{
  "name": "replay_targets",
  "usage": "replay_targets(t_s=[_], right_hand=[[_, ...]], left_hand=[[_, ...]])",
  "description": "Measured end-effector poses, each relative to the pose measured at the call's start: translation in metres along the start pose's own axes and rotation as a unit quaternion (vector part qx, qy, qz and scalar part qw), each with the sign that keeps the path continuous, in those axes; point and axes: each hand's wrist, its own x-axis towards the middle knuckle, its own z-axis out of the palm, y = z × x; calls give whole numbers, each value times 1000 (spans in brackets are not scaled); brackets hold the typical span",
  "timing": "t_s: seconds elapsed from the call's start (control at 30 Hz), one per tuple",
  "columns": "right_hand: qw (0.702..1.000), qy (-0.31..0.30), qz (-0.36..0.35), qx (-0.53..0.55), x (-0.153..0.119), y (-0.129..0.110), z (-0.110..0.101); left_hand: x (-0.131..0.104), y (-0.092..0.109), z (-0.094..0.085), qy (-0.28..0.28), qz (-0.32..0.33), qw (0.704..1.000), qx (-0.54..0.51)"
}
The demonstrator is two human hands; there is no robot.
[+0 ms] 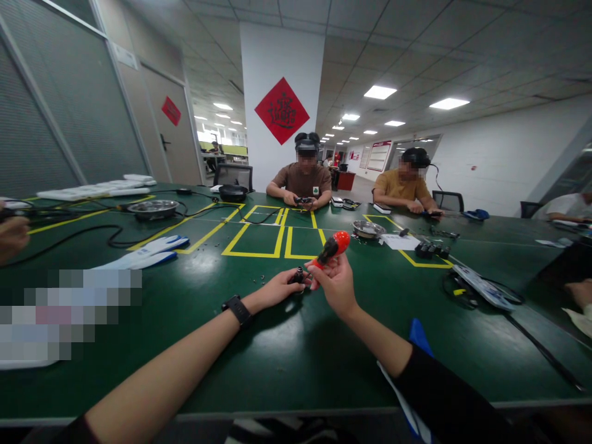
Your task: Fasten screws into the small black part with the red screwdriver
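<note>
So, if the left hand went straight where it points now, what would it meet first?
The left hand would probably meet the right hand first, where that one grips the red-and-black handle; the depth between them is hard to judge.

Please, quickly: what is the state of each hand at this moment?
Left hand: closed, holding a small black part.
Right hand: closed, holding a red-and-black screwdriver by its handle.
</note>
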Motion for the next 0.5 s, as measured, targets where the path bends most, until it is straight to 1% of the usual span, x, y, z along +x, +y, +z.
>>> replay_targets(t_s=[0.2,0.37,0.5], right_hand=[[999,24,5,38,3,2,-2],[997,-10,18,74,3,0,-5],[999,-10,17,49,3,-1,-5]], left_hand=[[2,-6,-1,8,0,1000,12],[1,-8,-1,17,-6,999,36],[2,-8,-1,10,-1,999,33]])
